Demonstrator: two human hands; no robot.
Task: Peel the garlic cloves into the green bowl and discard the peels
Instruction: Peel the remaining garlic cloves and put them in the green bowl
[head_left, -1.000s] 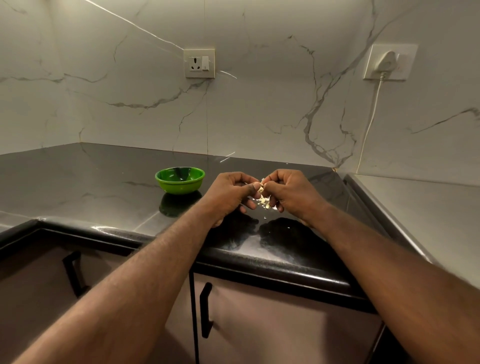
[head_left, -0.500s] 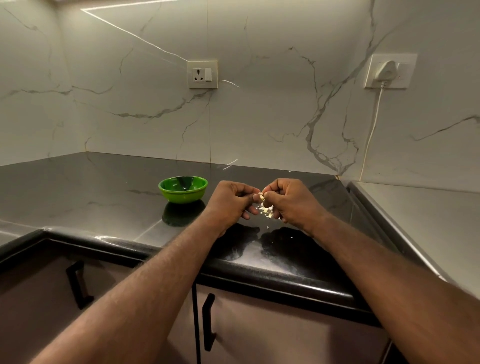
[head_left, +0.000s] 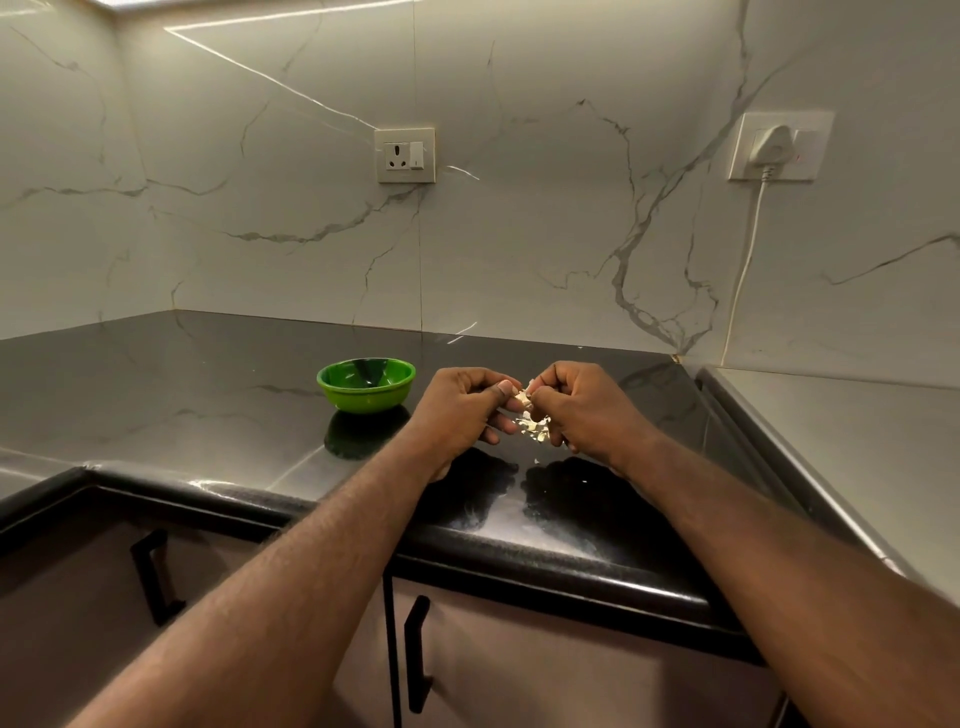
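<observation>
A small pale garlic clove (head_left: 522, 396) is pinched between the fingertips of my left hand (head_left: 462, 410) and my right hand (head_left: 587, 408), both held just above the black counter (head_left: 208, 395). Below the hands lies a little heap of pale peels (head_left: 535, 427), partly hidden by my fingers. The green bowl (head_left: 366, 385) stands on the counter just left of my left hand; what lies inside it I cannot make out.
A few peel crumbs (head_left: 536, 461) lie on the counter near its front edge. Marble walls close the corner behind. A plug and white cable (head_left: 748, 260) hang at the right wall, a socket (head_left: 405, 155) at the back. Cabinet doors with black handles (head_left: 418, 654) sit below.
The view has tilted upward, so everything sits lower in the frame. Both hands keep working the clove in the same spot beside the bowl.
</observation>
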